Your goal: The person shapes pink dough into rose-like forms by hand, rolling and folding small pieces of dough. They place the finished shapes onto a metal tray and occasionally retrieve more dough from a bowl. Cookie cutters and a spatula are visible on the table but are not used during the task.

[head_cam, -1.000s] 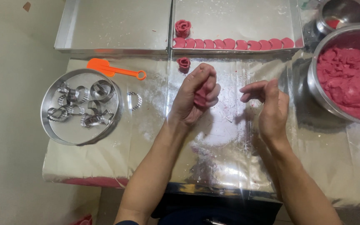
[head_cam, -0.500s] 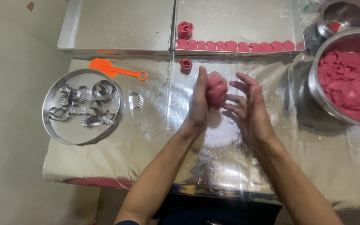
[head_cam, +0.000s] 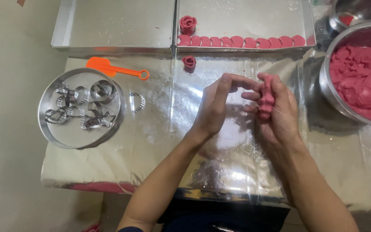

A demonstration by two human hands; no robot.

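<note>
My right hand point(head_cam: 280, 112) grips a lump of pink dough point(head_cam: 266, 99), squeezed between its fingers above the plastic-covered table point(head_cam: 159, 141). Just left of it my left hand point(head_cam: 215, 105) hovers with curled fingers apart, its fingertips near the dough but holding nothing. A small pink dough rose point(head_cam: 189, 62) lies on the table beyond my hands. Another rose point(head_cam: 188, 23) and a row of pink dough discs point(head_cam: 241, 42) sit in the right metal tray point(head_cam: 245, 13).
A large steel bowl point(head_cam: 328, 92) full of pink dough stands at the right, a smaller bowl point(head_cam: 353, 10) behind it. A round tin point(head_cam: 48, 124) of metal cutters, a loose cutter point(head_cam: 137, 102) and an orange scraper point(head_cam: 112, 69) lie left. An empty tray point(head_cam: 112, 23) sits far left.
The dough has passed from my left hand to my right hand. Both hands shifted right, and my left hand has come off the dough with its fingers apart.
</note>
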